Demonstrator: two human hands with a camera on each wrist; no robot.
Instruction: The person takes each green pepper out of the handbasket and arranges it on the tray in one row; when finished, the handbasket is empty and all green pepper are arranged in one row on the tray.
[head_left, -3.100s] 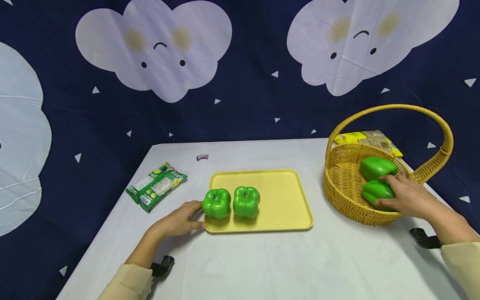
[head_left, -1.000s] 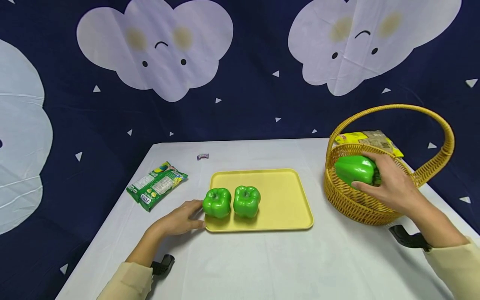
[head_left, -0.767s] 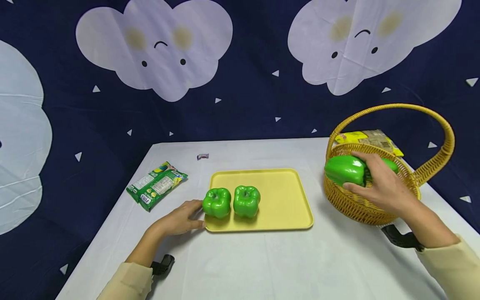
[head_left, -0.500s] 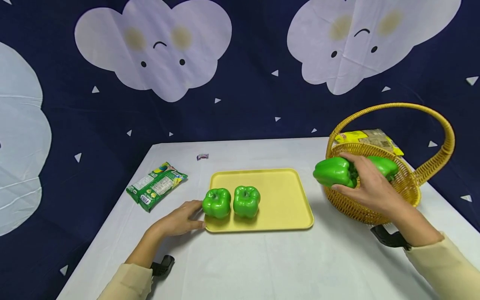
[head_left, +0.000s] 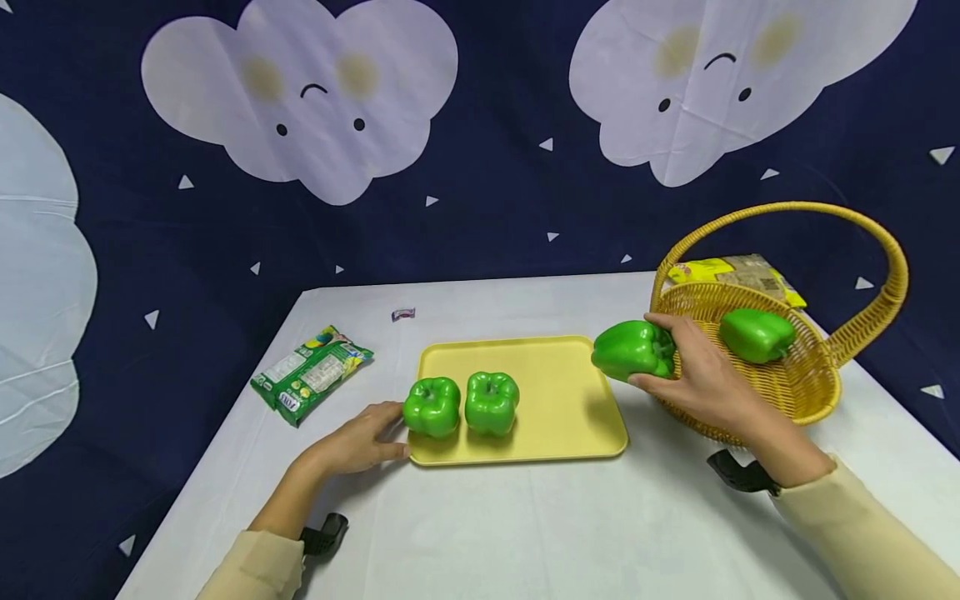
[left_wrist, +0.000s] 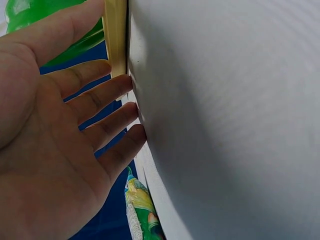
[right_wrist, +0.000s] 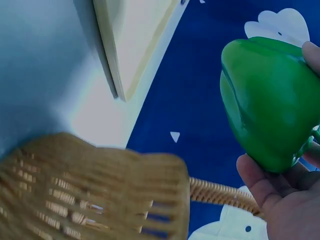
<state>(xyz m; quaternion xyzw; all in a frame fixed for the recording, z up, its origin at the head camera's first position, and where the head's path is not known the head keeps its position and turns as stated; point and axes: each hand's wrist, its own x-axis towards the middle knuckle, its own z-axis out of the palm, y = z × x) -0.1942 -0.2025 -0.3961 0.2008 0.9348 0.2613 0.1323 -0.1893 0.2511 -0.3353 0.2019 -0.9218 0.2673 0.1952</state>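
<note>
My right hand [head_left: 701, 371] grips a green bell pepper [head_left: 634, 350] by its stem end, in the air between the basket and the tray's right edge. In the right wrist view the same pepper [right_wrist: 270, 100] lies between thumb and fingers. Another green pepper [head_left: 757, 335] lies in the wicker basket [head_left: 813, 396]. Two more peppers, a left one [head_left: 432, 407] and a right one [head_left: 491, 403], stand upright on the left part of the yellow tray [head_left: 558, 400]. My left hand [head_left: 360, 439] rests at the tray's left edge, fingers extended; the left wrist view shows its palm [left_wrist: 55, 145] holding nothing.
A green snack packet [head_left: 312, 372] lies left of the tray. A small wrapped candy [head_left: 403, 314] is near the table's back edge. Behind the basket lies a yellow packet [head_left: 738, 277]. The basket's tall handle [head_left: 795, 207] arches over it.
My right hand has lifted one pepper out of the basket and carried it left, to beside the tray. The left hand and the tray's peppers stay in place.
</note>
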